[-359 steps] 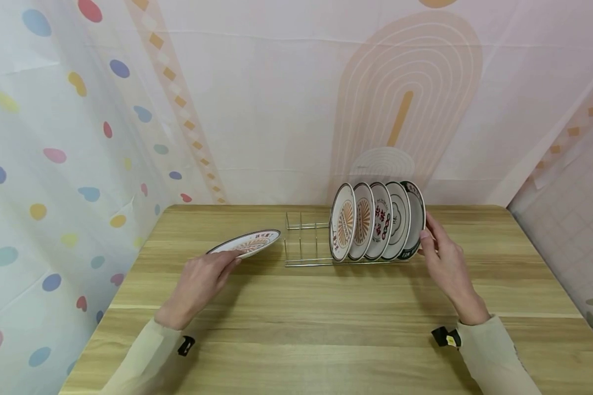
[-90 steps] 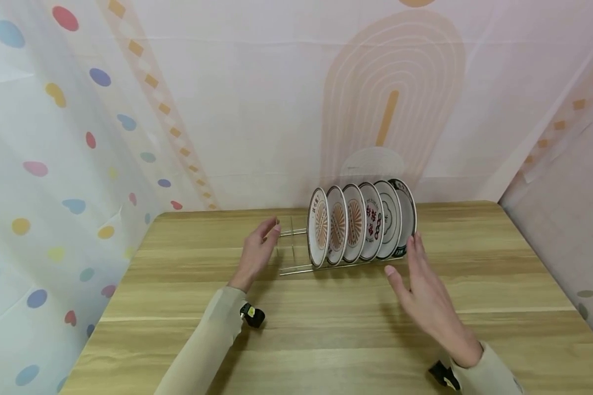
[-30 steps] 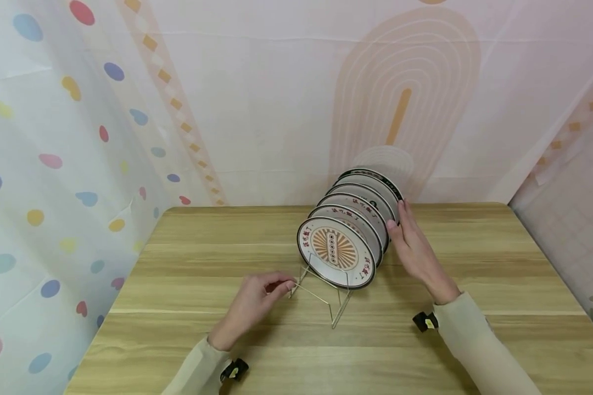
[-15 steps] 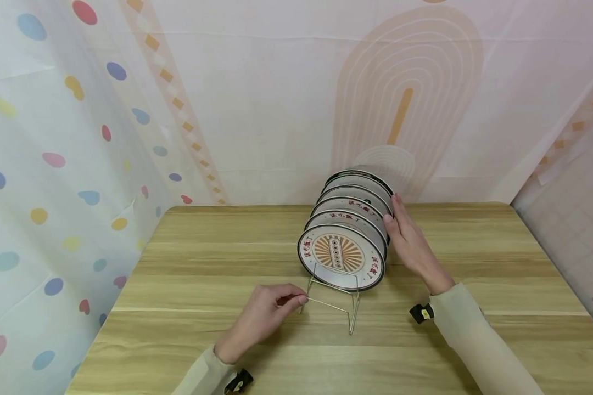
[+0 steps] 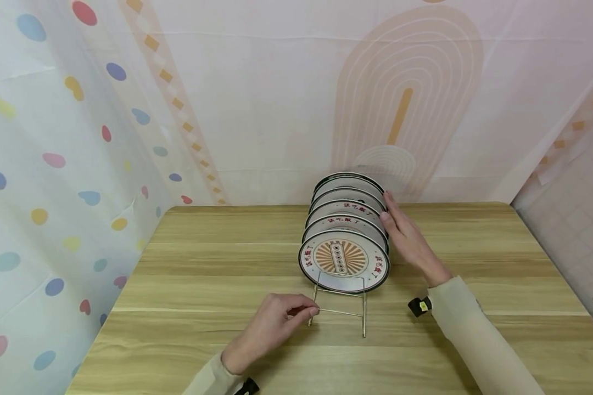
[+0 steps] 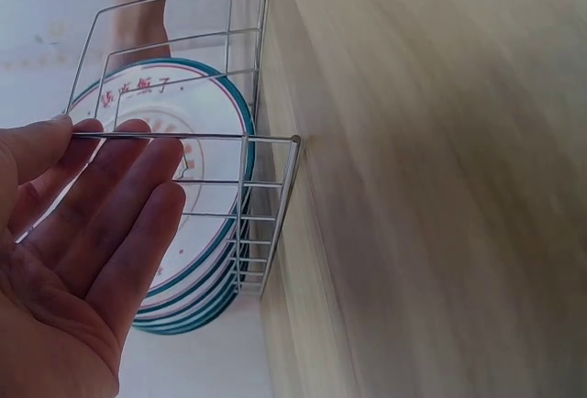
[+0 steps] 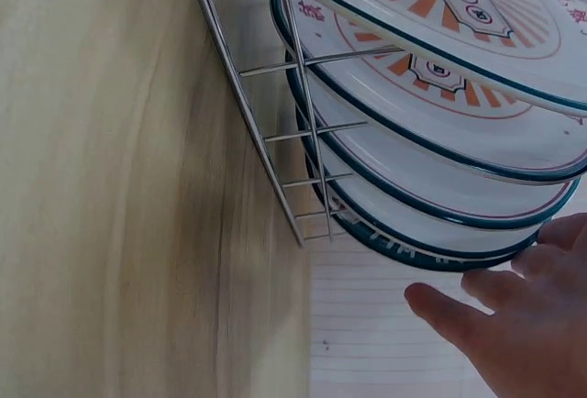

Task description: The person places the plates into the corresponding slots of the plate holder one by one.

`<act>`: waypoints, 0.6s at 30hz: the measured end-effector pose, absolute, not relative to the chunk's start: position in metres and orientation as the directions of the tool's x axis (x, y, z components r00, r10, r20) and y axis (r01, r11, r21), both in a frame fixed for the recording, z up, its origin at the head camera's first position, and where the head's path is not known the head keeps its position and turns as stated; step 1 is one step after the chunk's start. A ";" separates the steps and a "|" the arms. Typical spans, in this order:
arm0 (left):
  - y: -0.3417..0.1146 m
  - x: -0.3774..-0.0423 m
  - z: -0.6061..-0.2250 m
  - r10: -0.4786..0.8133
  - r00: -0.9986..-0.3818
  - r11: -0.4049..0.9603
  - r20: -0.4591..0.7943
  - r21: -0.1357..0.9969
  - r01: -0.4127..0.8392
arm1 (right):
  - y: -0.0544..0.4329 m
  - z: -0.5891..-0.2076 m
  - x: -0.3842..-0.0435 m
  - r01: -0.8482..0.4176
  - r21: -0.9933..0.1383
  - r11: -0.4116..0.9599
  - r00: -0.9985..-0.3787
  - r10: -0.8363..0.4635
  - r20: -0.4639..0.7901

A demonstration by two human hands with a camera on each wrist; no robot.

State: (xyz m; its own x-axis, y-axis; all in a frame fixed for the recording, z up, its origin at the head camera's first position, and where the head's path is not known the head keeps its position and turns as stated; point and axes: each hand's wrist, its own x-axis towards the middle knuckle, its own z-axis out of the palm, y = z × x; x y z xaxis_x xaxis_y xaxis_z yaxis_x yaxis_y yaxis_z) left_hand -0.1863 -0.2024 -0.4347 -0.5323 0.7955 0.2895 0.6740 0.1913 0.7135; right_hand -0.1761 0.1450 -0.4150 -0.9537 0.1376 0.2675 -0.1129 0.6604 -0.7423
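A wire dish rack (image 5: 364,315) stands on the table, its near end towards me. Several round plates stand on edge in it, one behind another; the front plate (image 5: 343,260) shows an orange sunburst and red characters, and dark rims ring the others. At the rack's near end, my left hand (image 5: 279,323) pinches the wire at its left side between thumb and fingers. My right hand (image 5: 409,238) lies against the plates' right edges, fingers extended towards the back. In the right wrist view, fingertips (image 7: 431,302) are right at the rearmost plate's rim.
The wooden table (image 5: 217,258) reaches back to a pale patterned curtain (image 5: 257,109), with the rack close to that back edge. A dotted curtain (image 5: 54,219) hangs along the left side. Each wrist carries a small black camera mount (image 5: 419,306).
Earlier the left hand held a plate; later that plate stood in the rack. The rack has since turned from sideways to front-to-back, the left hand pulling its end nearer and rightwards, the right moving left.
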 end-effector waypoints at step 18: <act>-0.192 -0.173 -0.434 0.840 -0.464 0.151 0.281 0.700 0.698 | 0.148 -0.417 -0.185 -0.153 -0.774 0.614 -0.967 0.068 0.245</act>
State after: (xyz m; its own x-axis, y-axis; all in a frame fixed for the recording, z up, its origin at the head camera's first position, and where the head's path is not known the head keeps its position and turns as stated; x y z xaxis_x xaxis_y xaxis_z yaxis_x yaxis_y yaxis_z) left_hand -0.1729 -0.1923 -0.4338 -0.4636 0.8405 0.2806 0.6977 0.1510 0.7003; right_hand -0.1855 0.1478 -0.4169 -0.9670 0.0681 0.2454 -0.1532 0.6140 -0.7743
